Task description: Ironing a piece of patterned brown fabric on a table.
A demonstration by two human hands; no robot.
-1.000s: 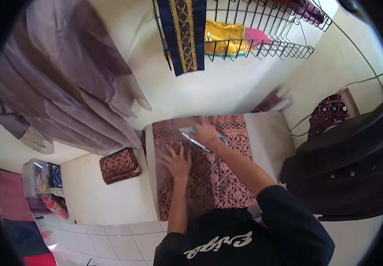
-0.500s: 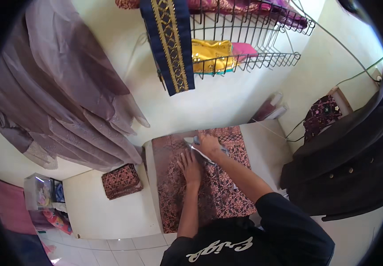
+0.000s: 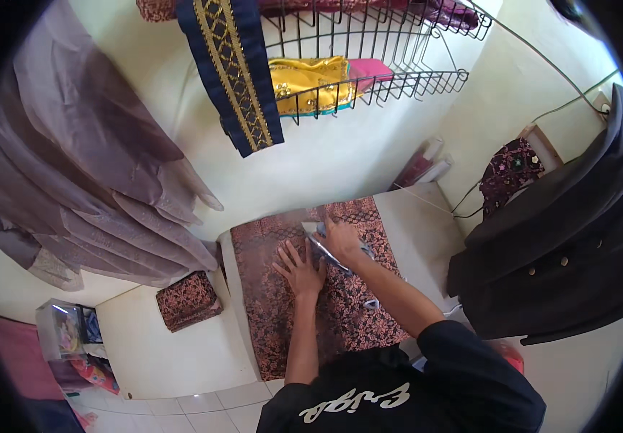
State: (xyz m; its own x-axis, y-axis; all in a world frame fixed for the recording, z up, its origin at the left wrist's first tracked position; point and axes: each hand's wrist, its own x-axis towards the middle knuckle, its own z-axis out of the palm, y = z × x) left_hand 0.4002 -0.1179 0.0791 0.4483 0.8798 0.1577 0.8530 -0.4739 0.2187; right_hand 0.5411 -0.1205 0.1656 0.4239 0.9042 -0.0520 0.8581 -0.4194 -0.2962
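Note:
A dark cloth with a pinkish-orange floral pattern (image 3: 282,332) lies spread over a pale padded surface. My right hand (image 3: 343,242) is closed round the handle of a clothes iron (image 3: 326,254), which rests on the cloth's far half. The iron's pointed front is toward the far left, and my hand and forearm hide much of its body. Just left of it, my left hand (image 3: 301,274) lies flat on the cloth, fingers spread. A folded stack of similar patterned cloth (image 3: 189,300) sits on the white surface at the left.
Mauve garments (image 3: 102,180) hang on the left, a dark buttoned coat (image 3: 549,245) on the right. A black wire rack (image 3: 398,79) with folded fabrics is on the wall above. A clear box (image 3: 62,332) stands far left. A cable (image 3: 463,206) runs along the right.
My left hand's fingers have spread wider apart. The iron has shifted slightly to the right across the cloth, still in my right hand. The whole view has turned a little.

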